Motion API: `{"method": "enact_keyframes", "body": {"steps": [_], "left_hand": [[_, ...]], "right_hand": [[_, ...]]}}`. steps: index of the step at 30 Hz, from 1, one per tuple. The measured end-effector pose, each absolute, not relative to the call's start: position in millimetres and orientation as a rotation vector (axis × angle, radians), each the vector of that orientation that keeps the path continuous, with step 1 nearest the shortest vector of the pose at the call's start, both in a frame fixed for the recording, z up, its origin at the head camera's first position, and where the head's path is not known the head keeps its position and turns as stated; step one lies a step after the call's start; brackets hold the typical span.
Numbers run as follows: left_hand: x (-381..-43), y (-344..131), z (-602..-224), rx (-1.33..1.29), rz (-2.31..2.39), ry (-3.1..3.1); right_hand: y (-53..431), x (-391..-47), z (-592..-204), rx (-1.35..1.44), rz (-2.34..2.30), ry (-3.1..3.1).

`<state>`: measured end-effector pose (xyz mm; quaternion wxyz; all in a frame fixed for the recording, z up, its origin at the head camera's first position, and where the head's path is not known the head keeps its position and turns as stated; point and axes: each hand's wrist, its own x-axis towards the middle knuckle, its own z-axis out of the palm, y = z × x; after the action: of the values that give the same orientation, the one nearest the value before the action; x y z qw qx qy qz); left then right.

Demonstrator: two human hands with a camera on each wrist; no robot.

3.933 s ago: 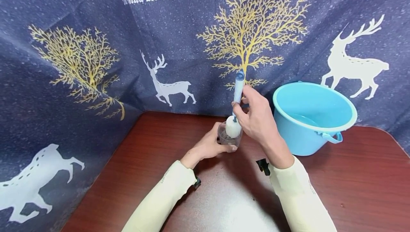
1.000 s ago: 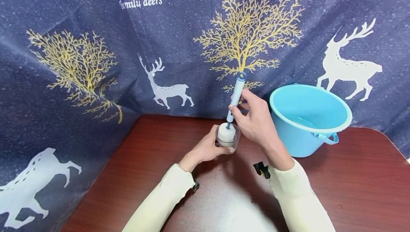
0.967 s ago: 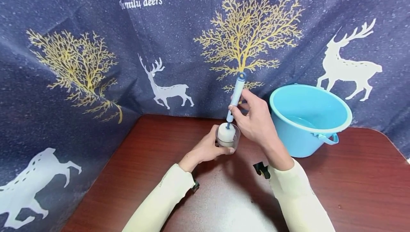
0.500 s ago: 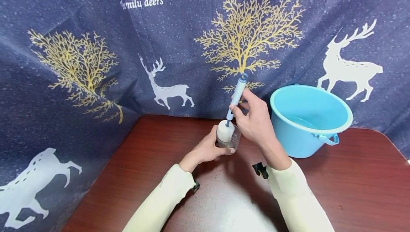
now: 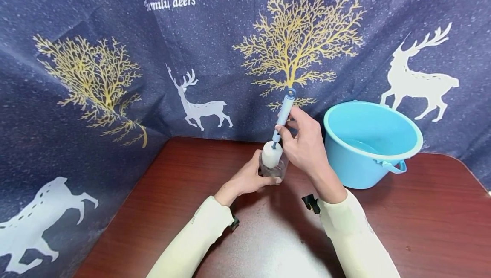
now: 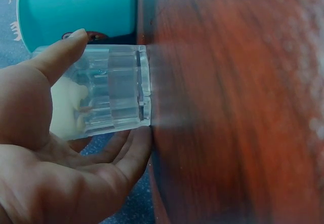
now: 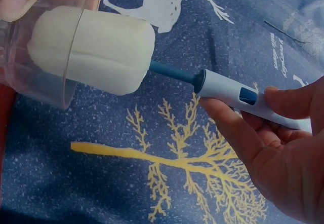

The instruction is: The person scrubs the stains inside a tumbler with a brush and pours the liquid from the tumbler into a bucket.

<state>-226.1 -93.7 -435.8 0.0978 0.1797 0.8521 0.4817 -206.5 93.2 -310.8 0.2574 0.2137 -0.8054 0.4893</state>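
Note:
A clear ribbed plastic or glass cup [image 6: 119,87] stands on the table, its base against the wood in the left wrist view. My left hand [image 5: 247,175] grips its side, thumb on one side and fingers on the other. In my right hand [image 5: 307,143] is the pale blue handle of a sponge cup brush [image 7: 228,89], pinched between thumb and fingers. The brush's white sponge head [image 7: 101,49] is partly inside the cup, with its upper part above the rim. A dark blue stem joins head and handle. The brush leans to the right at its top.
A light blue bucket [image 5: 356,167] stands on the right of the brown table [image 5: 199,158], close to my right hand, its handle hanging at the front. What looks like water lies at its bottom. Behind the table hangs a dark blue cloth [image 5: 215,35] with deer and trees.
The sponge head has gone down deeper into the cup, shifted left within it, then risen partly above the rim. My left hand has kept its grip on the cup.

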Motion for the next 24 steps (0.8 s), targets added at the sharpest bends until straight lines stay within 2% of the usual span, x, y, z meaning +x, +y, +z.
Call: {"method": "enact_keyframes", "body": {"steps": [24], "left_hand": [[-226.4,-93.0,-436.6,0.5,1.412,2.538]], "right_hand": [[93.5,-204.0,-309.5,0.583,1.192,-2.18]]}}
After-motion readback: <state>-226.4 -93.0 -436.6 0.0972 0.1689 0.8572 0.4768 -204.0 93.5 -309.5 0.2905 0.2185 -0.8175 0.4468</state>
